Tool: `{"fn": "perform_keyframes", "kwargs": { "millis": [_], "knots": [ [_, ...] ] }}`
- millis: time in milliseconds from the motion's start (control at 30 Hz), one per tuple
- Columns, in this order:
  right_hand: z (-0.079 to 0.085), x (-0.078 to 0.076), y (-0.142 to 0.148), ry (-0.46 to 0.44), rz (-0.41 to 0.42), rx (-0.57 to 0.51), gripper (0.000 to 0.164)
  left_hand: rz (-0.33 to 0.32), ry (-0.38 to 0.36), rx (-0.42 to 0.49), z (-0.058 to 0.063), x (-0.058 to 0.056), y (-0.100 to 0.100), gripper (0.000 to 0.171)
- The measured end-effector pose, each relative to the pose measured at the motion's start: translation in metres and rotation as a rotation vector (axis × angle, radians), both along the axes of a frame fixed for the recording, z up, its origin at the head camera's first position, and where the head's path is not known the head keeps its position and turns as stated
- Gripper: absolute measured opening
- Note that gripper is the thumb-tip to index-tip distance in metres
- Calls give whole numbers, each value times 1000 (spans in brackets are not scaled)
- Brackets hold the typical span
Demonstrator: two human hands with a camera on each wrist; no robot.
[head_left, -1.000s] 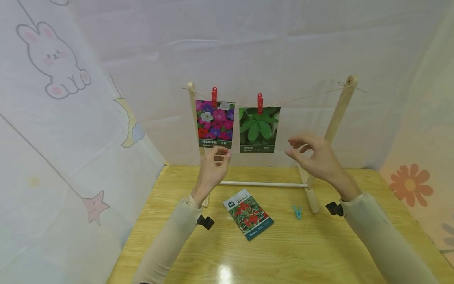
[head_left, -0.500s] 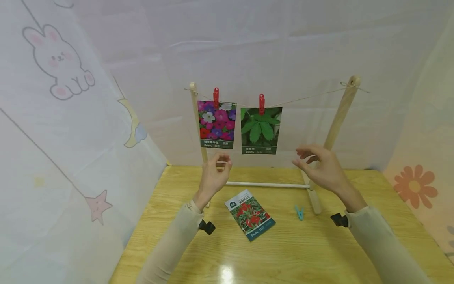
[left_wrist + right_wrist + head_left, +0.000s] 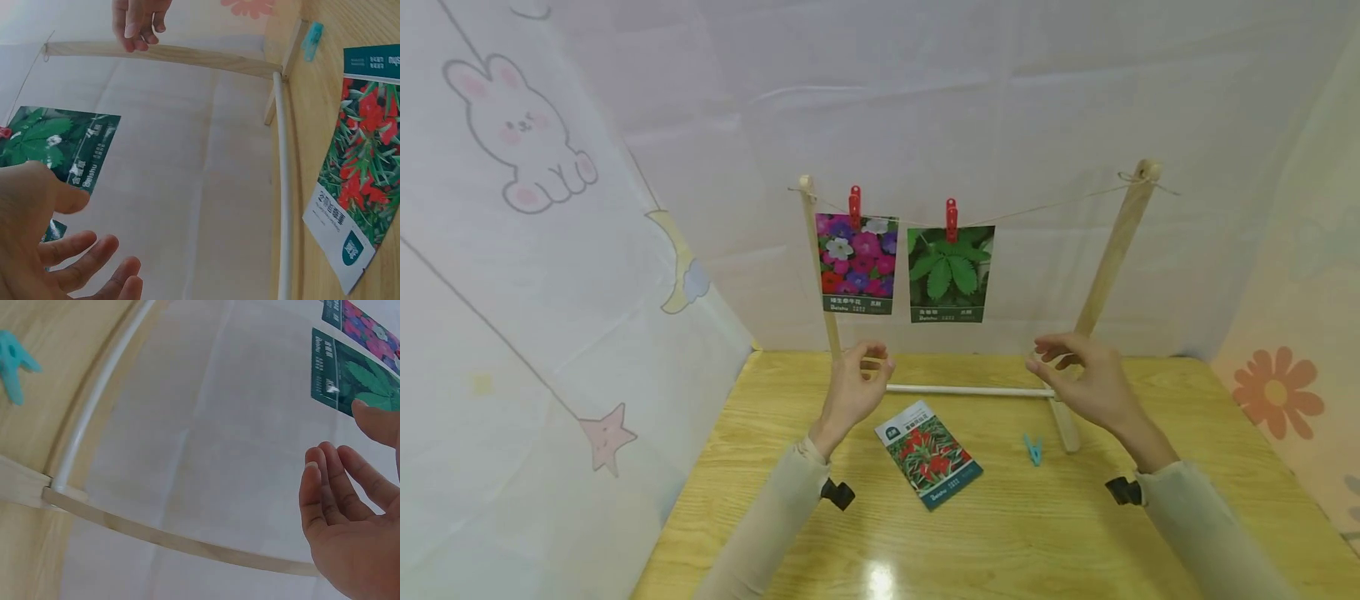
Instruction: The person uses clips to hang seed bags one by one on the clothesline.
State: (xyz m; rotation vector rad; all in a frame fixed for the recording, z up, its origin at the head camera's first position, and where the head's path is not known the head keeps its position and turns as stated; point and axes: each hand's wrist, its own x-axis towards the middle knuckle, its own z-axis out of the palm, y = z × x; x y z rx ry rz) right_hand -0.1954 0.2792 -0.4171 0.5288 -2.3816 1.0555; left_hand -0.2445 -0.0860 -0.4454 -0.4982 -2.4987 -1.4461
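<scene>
My left hand (image 3: 857, 387) hovers in front of the stand's left post, loosely curved and holding nothing. On the other side my right hand (image 3: 1090, 379) is in the air before the right post, fingers bent and apart from the thumb. A seed packet with pink and purple flowers (image 3: 857, 267) and a green-leaf seed packet (image 3: 951, 275) hang from a string, each under a red clothespin (image 3: 952, 221). Below them, a red-flower seed packet (image 3: 928, 457) lies tilted on the table. A turquoise clothespin (image 3: 1033, 450) lies to its right.
The wooden stand has a right post (image 3: 1116, 250) and a white crossbar (image 3: 970, 390) low between its sides. The string (image 3: 1060, 202) sags between the post tops. Printed cloth (image 3: 587, 275) encloses the table (image 3: 1000, 542) at the back and sides.
Both hands have come down and away from the hanging packets, the right one also shifting to the right. Packets and clothespins stay where they were; the head view shifted slightly.
</scene>
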Motion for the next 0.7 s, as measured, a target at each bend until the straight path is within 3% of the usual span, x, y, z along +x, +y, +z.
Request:
{"fn": "perform_keyframes", "kwargs": {
  "millis": [333,700],
  "knots": [
    [-28,7,8,-22,-3,-29,33,-49,-32,-107,-21,2,-3,48],
    [-51,8,19,-56,-33,-27,28,-68,-122,-153,-41,11,-6,57]
  ]
}}
